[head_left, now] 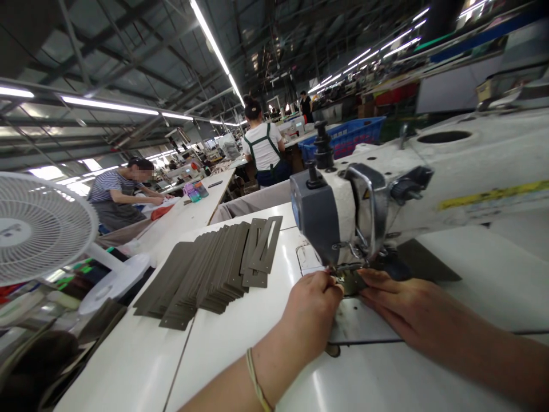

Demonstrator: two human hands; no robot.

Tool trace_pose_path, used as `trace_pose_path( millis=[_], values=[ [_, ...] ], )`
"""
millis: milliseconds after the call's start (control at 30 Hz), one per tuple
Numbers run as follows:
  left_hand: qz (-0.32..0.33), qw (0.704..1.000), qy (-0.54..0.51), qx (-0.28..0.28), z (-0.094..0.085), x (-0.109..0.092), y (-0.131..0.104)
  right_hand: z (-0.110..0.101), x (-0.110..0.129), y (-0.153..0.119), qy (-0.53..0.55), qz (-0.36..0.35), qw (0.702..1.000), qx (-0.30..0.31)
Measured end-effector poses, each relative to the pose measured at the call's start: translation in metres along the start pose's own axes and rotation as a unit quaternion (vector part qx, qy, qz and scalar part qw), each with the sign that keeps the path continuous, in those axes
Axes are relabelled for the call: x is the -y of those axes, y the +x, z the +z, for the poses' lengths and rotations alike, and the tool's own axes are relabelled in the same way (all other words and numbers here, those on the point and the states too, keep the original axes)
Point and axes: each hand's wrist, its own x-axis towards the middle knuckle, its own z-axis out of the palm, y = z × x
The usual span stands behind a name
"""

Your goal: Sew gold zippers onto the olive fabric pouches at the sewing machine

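Under the presser foot of a white and grey sewing machine (319,212) sits a small olive fabric piece (352,282). My left hand (312,306) pinches its left side with the fingers curled in, close to the needle area. From the right, my right hand (401,303) grips the other side between thumb and closed fingers. Both hands rest low over the metal bed plate (360,323). The needle tip and the stitching are hidden. Behind my right hand a larger dark olive panel (424,260) lies flat on the machine table.
Left of the machine, a fanned row of olive fabric pieces (206,269) lies on the white table (231,337), some with slots cut out. A white fan (38,229) stands at far left. Two co-workers (263,143) (115,191) work ahead, near a blue crate (343,137).
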Motion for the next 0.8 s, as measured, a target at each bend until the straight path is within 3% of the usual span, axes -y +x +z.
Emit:
trace_pose_path(
  millis=[600,800],
  values=[
    [0.001,1.000,0.019,0.010,0.003,0.003,0.001,0.010,-0.005,-0.011,0.009,0.012,0.999,-0.031],
    [0.009,0.999,0.006,-0.052,0.004,0.006,-0.002,0.005,-0.011,-0.005,-0.051,0.030,0.997,-0.043]
  ],
)
